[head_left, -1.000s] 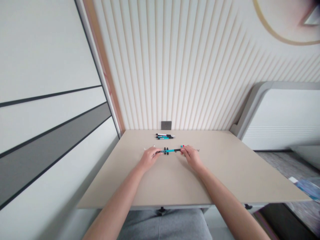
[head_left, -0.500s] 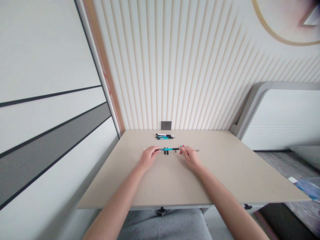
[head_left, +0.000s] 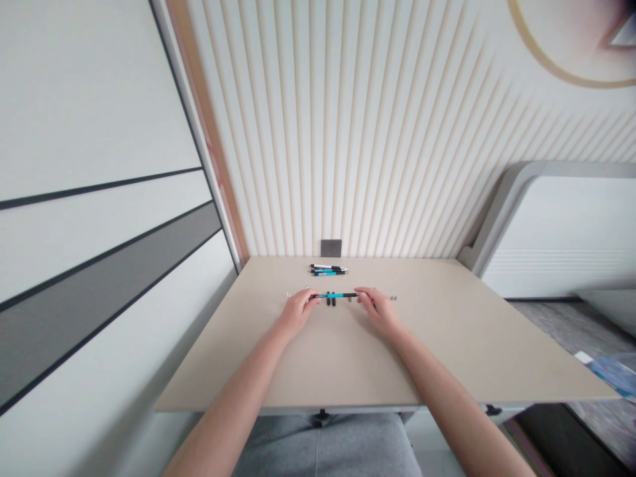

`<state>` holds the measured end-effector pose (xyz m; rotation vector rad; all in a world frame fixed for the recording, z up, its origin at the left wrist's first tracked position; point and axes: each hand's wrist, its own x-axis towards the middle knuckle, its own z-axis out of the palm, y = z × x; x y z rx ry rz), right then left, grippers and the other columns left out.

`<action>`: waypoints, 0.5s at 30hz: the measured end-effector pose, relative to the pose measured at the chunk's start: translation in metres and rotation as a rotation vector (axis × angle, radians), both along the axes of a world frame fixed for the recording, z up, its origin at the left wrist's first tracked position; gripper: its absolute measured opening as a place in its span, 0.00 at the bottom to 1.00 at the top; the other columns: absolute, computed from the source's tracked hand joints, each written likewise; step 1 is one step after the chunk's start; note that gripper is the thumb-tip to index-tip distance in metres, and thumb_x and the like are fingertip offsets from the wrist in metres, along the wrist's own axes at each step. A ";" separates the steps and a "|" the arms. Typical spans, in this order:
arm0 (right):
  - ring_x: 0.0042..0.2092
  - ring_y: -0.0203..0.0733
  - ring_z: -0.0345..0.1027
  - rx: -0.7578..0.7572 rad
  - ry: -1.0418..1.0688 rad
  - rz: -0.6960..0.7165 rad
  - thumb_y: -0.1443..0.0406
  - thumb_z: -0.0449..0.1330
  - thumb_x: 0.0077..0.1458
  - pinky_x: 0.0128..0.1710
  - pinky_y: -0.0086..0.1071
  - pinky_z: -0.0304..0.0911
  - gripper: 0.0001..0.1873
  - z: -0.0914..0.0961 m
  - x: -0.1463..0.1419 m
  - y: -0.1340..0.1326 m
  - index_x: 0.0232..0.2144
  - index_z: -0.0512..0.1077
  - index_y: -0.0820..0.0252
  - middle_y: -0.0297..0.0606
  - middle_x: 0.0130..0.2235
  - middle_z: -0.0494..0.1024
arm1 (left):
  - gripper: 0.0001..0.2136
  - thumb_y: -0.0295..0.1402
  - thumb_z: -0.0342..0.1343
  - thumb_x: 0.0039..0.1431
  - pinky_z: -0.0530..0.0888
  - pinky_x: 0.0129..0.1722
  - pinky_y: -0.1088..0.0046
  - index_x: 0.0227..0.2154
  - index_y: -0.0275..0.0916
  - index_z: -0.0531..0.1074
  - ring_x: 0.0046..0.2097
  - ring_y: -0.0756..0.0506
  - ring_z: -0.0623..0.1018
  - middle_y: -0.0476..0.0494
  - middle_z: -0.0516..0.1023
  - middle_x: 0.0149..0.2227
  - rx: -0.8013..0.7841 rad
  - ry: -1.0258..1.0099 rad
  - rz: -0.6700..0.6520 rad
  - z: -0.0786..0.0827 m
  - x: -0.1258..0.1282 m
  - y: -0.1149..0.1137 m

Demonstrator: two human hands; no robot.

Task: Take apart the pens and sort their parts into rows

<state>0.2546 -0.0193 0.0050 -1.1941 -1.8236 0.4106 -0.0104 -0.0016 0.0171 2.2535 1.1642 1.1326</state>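
Observation:
A blue and black pen [head_left: 336, 295] is held level above the table between my two hands. My left hand [head_left: 298, 309] is closed on its left end. At the other end, the fingertips of my right hand [head_left: 375, 307] pinch the dark tip. Under the pen lie two short black pieces [head_left: 330, 302], side by side. Small parts, too tiny to make out, lie by each hand, including a greyish one [head_left: 393, 298] right of my right hand. Farther back rests a small group of pens [head_left: 328, 270], blue, black and white.
The beige table [head_left: 338, 371] meets a ribbed wall with a dark socket [head_left: 331, 248]. A white cabinet [head_left: 109, 278] borders the table's left side, and a grey-white headboard [head_left: 556, 232] stands to the right. My lap [head_left: 328, 447] is below the front edge.
The fingers of my right hand have moved onto the pen's right tip and now cover the small red and teal bits seen there before. My left hand keeps its hold.

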 end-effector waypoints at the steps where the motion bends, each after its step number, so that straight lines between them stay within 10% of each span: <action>1: 0.41 0.44 0.71 -0.004 -0.013 0.014 0.57 0.46 0.66 0.45 0.37 0.63 0.19 0.000 0.000 0.000 0.38 0.74 0.56 0.40 0.36 0.78 | 0.09 0.36 0.50 0.65 0.72 0.37 0.72 0.41 0.40 0.73 0.31 0.48 0.76 0.47 0.78 0.32 0.003 -0.001 -0.001 0.001 0.000 0.000; 15: 0.35 0.42 0.69 -0.006 0.006 0.001 0.55 0.49 0.63 0.38 0.34 0.63 0.18 0.003 0.000 0.000 0.38 0.75 0.58 0.40 0.35 0.78 | 0.08 0.35 0.45 0.67 0.71 0.42 0.68 0.41 0.41 0.68 0.40 0.45 0.76 0.45 0.77 0.37 -0.043 0.060 -0.045 -0.001 0.001 0.000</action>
